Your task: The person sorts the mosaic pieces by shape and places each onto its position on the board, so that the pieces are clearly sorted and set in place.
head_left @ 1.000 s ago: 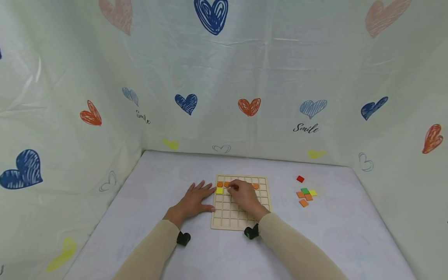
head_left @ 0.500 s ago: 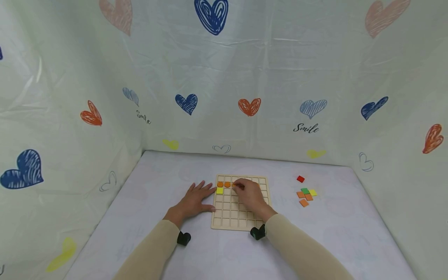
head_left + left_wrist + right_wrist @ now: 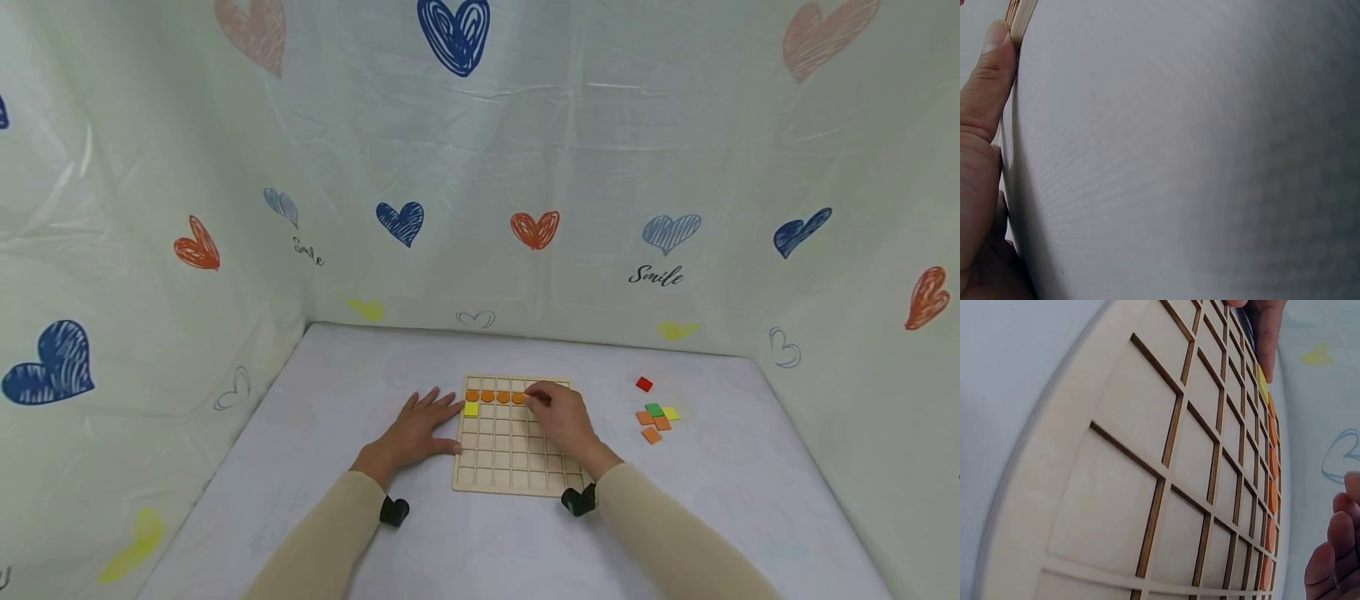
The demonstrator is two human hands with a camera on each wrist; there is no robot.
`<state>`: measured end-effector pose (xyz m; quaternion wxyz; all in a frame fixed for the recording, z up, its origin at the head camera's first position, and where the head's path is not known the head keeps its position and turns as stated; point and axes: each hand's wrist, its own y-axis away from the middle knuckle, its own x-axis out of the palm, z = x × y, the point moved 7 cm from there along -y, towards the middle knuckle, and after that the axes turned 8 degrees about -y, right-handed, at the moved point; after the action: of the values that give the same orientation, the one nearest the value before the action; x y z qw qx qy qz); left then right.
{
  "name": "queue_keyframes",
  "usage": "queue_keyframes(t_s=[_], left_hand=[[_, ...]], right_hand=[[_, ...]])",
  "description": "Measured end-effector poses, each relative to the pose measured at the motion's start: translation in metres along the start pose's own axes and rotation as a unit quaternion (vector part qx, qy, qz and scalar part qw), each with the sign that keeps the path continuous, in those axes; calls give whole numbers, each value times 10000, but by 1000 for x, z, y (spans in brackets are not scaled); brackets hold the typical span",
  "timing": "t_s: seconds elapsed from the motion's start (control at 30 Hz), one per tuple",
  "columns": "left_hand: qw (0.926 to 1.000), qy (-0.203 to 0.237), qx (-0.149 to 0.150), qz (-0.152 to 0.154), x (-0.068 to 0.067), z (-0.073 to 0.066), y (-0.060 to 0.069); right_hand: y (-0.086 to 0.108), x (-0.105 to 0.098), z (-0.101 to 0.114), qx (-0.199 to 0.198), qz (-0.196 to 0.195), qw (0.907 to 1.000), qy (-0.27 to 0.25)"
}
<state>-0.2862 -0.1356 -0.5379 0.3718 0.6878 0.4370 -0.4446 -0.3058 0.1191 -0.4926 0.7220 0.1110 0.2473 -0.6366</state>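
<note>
Left hand (image 3: pixel 411 432) and right hand (image 3: pixel 561 418) at a wooden grid board (image 3: pixel 501 459)
The left is spread, gripping nothing, thumb at the board's edge; the right's fingers bend beside its orange discs (image 3: pixel 503 397), any pinch hidden. Beyond, the wall sheet (image 3: pixel 585 167) reads "Smile".

Pale shiny sheet (image 3: pixel 600 150) around 3 sides, kinda creased, with scribbly hearts (image 3: pixel 400 223) in blue, red, pink and yellow. Back side has a black "Smile" print (image 3: pixel 656 275) right under a light blue heart (image 3: pixel 671 232). White table (image 3: pixel 337 375) below it. Lighting's pretty soft, just some bright streaks (image 3: pixel 87 150) on the left.
</note>
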Motion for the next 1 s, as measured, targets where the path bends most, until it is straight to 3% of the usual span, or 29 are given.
queue_keyframes(t_s=[0.27, 0.57, 1.0], left_hand=[[10000, -14, 30, -9, 1, 0, 0], [10000, -24, 42, -8, 1, 1, -1], [9999, -96, 82, -34, 2, 1, -1]], right_hand=[[8, -30, -15, 318, -277, 9988, 250], [23, -77, -44, 872, -621, 9918, 695], [54, -141, -81, 951, -956, 9847, 1103]])
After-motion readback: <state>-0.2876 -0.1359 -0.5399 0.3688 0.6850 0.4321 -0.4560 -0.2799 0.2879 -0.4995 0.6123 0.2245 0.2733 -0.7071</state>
